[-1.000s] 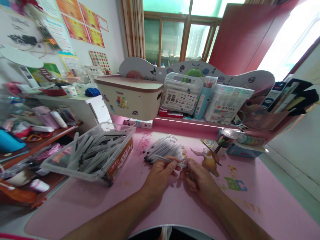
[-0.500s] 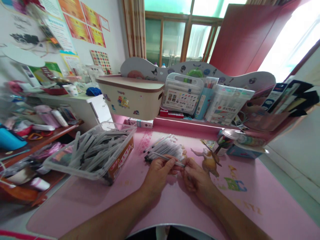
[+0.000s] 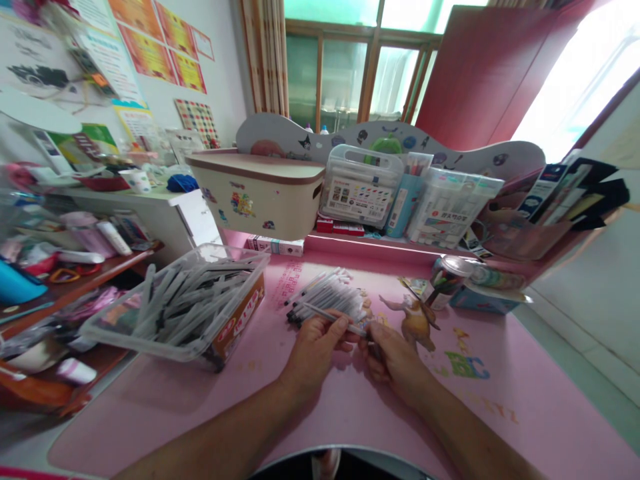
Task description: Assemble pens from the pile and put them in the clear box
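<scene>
On your left, a clear bin (image 3: 240,321) holds translucent pen tubes (image 3: 187,300), and beside it a pile of slim pens (image 3: 331,298) lies on the pink desk (image 3: 350,417). Just in front, your left hand (image 3: 314,347) pinches a single pen (image 3: 355,329), fingers closed, while your right hand's (image 3: 393,353) curled fingers close on its right end, hiding the tip.

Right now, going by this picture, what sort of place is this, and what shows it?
Probably a home study corner, perhaps a child's: a pink desk printed with a cartoon animal and letters, a clear case of pens at its back, and a curtain beside the window.
</scene>
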A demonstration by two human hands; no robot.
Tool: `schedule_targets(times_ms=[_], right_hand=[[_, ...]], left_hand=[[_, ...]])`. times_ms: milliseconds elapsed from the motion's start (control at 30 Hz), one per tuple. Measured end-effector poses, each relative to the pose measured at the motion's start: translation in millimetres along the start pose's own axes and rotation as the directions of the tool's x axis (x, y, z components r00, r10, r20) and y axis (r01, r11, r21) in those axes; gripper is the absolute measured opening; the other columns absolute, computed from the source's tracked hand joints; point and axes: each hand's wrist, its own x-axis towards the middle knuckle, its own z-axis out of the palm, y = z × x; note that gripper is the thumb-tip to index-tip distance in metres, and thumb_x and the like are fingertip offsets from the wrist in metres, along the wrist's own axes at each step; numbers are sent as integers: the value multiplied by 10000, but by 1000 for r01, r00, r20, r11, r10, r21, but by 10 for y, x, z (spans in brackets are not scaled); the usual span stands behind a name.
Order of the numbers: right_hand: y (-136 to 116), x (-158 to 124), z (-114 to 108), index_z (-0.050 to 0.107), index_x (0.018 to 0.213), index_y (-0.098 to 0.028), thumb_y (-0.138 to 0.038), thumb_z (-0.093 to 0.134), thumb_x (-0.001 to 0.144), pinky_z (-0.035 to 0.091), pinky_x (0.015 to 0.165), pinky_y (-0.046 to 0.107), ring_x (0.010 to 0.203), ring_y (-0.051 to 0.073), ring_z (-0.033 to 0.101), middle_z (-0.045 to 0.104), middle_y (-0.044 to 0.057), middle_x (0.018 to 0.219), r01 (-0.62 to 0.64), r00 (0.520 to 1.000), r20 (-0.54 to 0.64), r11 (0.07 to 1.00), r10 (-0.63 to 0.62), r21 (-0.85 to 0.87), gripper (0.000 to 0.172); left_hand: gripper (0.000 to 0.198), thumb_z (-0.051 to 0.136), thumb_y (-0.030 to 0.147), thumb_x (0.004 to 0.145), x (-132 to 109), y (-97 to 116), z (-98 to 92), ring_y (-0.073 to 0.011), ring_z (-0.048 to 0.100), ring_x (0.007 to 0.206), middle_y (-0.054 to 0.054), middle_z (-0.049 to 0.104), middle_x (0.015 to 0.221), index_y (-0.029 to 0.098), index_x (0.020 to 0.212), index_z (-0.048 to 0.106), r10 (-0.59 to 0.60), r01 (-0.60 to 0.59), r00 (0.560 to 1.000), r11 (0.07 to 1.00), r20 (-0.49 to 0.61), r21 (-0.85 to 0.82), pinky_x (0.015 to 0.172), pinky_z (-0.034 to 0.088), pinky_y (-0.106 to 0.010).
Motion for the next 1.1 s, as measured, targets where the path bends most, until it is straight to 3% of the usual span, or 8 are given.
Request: schedule_targets(times_ms=[67, 200, 400, 500, 600, 800, 967, 1100], right_hand=[[-4, -5, 12, 518, 704, -167, -601, 624, 826, 161, 353, 163, 358, 25, 267, 435, -71, 497, 3, 1000, 0, 1000, -3, -17, 463], [-43, -17, 37, 496, 809, -212, -492, 757, 726, 121, 338, 160, 337, 36, 236, 415, -111, 466, 15, 999, 37, 1000, -16, 26, 391], [-11, -7, 10, 534, 736, -172, -618, 620, 815, 153, 347, 167, 357, 31, 271, 468, -60, 519, -17, 1000, -10, 1000, 17, 9, 461], [-11, -3, 10, 516, 724, -181, -506, 715, 767, 151, 339, 161, 354, 30, 269, 445, -77, 499, -12, 1000, 9, 1000, 12, 11, 384], [-45, -10, 28, 512, 836, -215, -419, 756, 716, 136, 325, 153, 335, 41, 251, 436, -107, 472, 1, 999, 49, 998, -3, 59, 339], [-34, -17, 29, 537, 750, -169, -623, 639, 798, 169, 330, 151, 347, 22, 301, 524, -43, 561, -39, 999, -5, 999, 39, 1, 468], [11, -2, 9, 511, 742, -183, -548, 691, 798, 199, 319, 140, 345, 15, 288, 502, -67, 568, -14, 1000, -9, 1000, 14, -5, 412], [-25, -13, 28, 477, 784, -209, -383, 763, 747, 263, 310, 136, 359, 25, 317, 539, -71, 613, 21, 1000, 8, 999, -22, 50, 337]], left_hand=[[371, 750, 474, 720, -8, 1, 4, -145, 646, 614, -61, 717, 729, 145, 847, 637, 5, -5, 1000, 1000, -14, -7, 517, 484, -215], [353, 733, 473, 738, -15, 7, 17, -144, 643, 589, -54, 715, 717, 152, 843, 632, 17, -17, 1000, 1000, -14, -3, 502, 479, -217], [340, 737, 464, 735, 7, 0, 1, -156, 677, 668, -61, 731, 765, 152, 832, 642, 49, -49, 999, 999, -21, 4, 569, 506, -224], [340, 733, 470, 736, 13, -2, -8, -159, 671, 661, -59, 728, 760, 155, 826, 639, 50, -50, 999, 999, -14, 6, 550, 496, -223], [349, 731, 472, 737, 7, 5, -6, -156, 668, 645, -63, 726, 743, 152, 830, 629, 44, -44, 999, 999, 7, 7, 558, 499, -225], [335, 703, 462, 768, -7, -21, -7, -136, 632, 598, -54, 717, 731, 151, 864, 625, 21, -21, 1000, 999, 9, 30, 508, 471, -206], [318, 704, 453, 775, 2, -30, -8, -145, 650, 653, -57, 712, 759, 147, 835, 638, 58, -57, 998, 998, -22, 32, 566, 500, -220], [299, 709, 431, 770, 17, 12, -11, -161, 676, 712, -48, 711, 794, 148, 834, 636, 76, -75, 994, 997, -82, 14, 607, 517, -231]])
